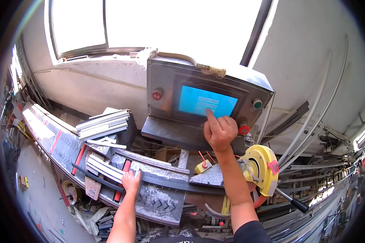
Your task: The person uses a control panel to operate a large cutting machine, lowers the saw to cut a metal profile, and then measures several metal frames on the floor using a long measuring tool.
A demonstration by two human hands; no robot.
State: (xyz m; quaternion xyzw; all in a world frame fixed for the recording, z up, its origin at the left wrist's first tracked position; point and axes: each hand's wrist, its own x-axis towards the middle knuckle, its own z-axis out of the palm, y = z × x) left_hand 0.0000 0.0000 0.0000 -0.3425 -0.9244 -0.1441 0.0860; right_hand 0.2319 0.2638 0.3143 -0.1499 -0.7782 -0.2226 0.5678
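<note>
My right hand (221, 128) is raised to the lit blue touchscreen (190, 99) of a grey metal control box (162, 77). Its index finger is stretched onto the screen's lower middle, while the other fingers are curled in with nothing in them. Lower down, my left hand (131, 180) is closed over the right end of several white strips (105, 168) lying on the machine bed. Its fingertips are partly hidden, and a long dark grey bar (170, 184) runs rightward from beside it.
Red (157, 95) and green (257, 103) buttons flank the screen. A yellow round machine head (263, 170) with a black-gripped lever (299, 205) stands right of my forearm. More white strips (103, 123) are stacked behind the bed. Long profiles (328, 190) fill the right side.
</note>
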